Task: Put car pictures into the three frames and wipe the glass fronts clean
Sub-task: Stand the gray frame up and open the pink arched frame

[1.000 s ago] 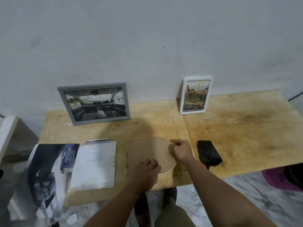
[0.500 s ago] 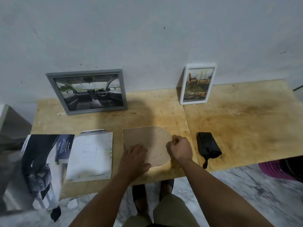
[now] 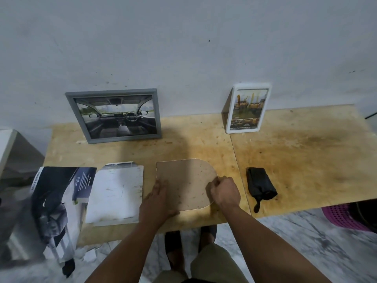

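Head view: the brown board [image 3: 184, 183], the back of a frame, lies flat on the table [image 3: 295, 160]. The left hand [image 3: 158, 203] rests open on its left part. The right hand [image 3: 224, 193] pinches its curved right edge. Behind the board, the grey frame [image 3: 114, 115] and the white frame [image 3: 246, 110] lean on the wall.

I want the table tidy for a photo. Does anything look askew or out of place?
Yes. The car brochure hangs off the table's front left corner, partly unsupported. The grey frame leans against the wall slightly crooked. The tabletop has dark stains on its right side.
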A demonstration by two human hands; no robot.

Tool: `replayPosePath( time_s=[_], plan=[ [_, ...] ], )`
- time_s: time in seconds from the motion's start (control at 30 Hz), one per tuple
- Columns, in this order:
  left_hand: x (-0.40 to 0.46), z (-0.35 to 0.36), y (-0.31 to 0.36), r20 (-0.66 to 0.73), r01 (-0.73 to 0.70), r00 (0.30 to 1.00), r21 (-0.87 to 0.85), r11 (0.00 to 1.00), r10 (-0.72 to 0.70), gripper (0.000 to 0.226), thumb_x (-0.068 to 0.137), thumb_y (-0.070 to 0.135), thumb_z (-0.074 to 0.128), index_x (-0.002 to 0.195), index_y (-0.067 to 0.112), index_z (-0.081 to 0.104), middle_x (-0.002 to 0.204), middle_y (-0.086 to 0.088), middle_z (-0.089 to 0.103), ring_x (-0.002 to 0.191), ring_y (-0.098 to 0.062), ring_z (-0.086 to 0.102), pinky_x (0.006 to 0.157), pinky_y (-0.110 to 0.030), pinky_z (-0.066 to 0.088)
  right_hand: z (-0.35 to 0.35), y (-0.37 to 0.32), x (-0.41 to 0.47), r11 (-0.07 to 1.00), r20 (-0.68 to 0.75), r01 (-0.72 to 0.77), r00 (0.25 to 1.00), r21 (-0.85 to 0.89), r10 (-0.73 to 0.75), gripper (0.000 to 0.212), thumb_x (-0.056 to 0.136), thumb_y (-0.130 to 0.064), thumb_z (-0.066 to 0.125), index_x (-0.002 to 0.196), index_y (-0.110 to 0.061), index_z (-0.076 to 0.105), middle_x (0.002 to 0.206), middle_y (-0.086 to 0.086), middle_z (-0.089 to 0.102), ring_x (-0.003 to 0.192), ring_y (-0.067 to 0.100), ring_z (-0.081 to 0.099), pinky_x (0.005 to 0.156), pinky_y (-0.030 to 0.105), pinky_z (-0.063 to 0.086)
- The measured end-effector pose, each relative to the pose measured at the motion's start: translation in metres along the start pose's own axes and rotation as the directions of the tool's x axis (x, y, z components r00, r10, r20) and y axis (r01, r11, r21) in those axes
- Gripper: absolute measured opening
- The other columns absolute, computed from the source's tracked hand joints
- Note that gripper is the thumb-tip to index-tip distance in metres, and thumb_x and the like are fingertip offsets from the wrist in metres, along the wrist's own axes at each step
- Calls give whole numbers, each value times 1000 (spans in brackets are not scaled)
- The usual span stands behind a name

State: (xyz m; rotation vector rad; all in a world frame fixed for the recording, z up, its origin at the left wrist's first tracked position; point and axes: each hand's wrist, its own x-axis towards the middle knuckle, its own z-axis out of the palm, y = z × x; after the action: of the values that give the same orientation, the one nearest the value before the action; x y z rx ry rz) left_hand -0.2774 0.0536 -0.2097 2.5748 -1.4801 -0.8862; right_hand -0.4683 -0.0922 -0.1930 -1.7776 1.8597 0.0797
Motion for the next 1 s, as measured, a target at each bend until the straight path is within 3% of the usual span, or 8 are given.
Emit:
replayPosePath(
  time_s=[0.13,0.33,0.53,0.73,1.0],
  plan=[
    [-2,-4,3,5,9,1000,-20,1000,-9,125,66,66,79,158,27,4,169,4,-5,143,-23,40,104,-45,47,2,-2,-2,997,4,33,999,-69,-33,41,103,-42,41,113,-11,67,116,9,57,104,33,61,86,40,51],
    [-5,-5,6,28,51,998,-67,996,-49,126,68,62,81,158,27,-1,168,1,-14,145,-24,37,101,-45,48,1,1,6,998,4,52,999,-46,-52,42,99,-48,44,112,-16,68,115,7,56,96,31,63,87,42,55],
    [-2,-7,6,48,74,996,-43,996,-72,133,65,65,81,157,30,-8,168,1,-12,143,-26,40,100,-47,49,-5,3,20,985,88,-44,996,164,30,35,84,-50,65,95,-17,72,92,3,70,84,25,64,77,36,56],
    [-1,-10,9,55,64,996,-3,998,-64,133,68,62,81,157,29,-13,168,-5,-10,138,-29,46,98,-46,50,-5,5,29,965,132,-100,989,243,69,41,84,-52,71,103,-15,67,99,5,68,96,29,63,81,36,50],
    [0,-10,9,60,65,996,2,998,-65,136,67,63,81,157,29,-14,168,-6,-9,136,-29,48,96,-44,51,-3,6,27,881,174,-163,980,444,94,31,90,-39,71,99,-12,60,98,6,64,93,26,59,79,35,42]
  ],
)
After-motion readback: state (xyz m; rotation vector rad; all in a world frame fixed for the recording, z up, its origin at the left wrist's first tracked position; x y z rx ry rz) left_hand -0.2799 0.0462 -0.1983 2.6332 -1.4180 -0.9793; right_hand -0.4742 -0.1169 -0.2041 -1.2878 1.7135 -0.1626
